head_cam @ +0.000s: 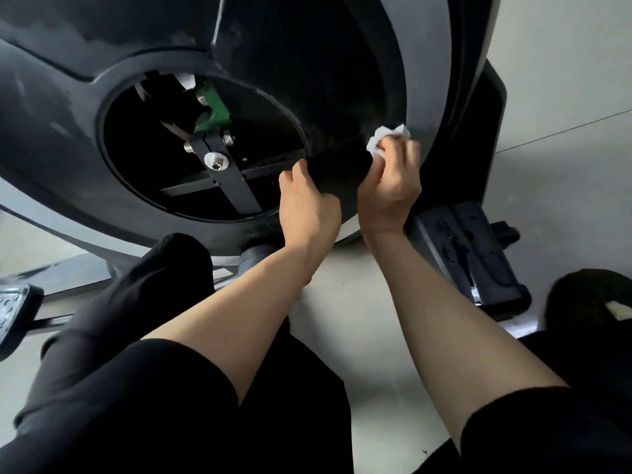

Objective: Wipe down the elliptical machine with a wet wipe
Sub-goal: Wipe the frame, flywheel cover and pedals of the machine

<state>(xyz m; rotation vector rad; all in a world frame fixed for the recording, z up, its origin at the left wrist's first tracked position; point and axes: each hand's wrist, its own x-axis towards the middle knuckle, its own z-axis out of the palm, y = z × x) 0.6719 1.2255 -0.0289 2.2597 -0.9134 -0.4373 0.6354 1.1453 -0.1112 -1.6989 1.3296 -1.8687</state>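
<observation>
The elliptical machine's dark flywheel housing (325, 63) fills the upper frame, with a round opening showing a black crank arm (236, 179) and a green part (213, 111). My right hand (390, 186) grips a crumpled white wet wipe (384, 138) and presses it against the housing's lower right face, near the pale rim. My left hand (307, 203) rests on the housing just right of the opening, its fingers curled against the edge and holding nothing that I can see.
A dark base foot (472, 254) of the machine lies on the pale floor (359, 319) to the right. A pedal (13, 309) shows at the left edge. My knees in black clothing sit at lower left and right.
</observation>
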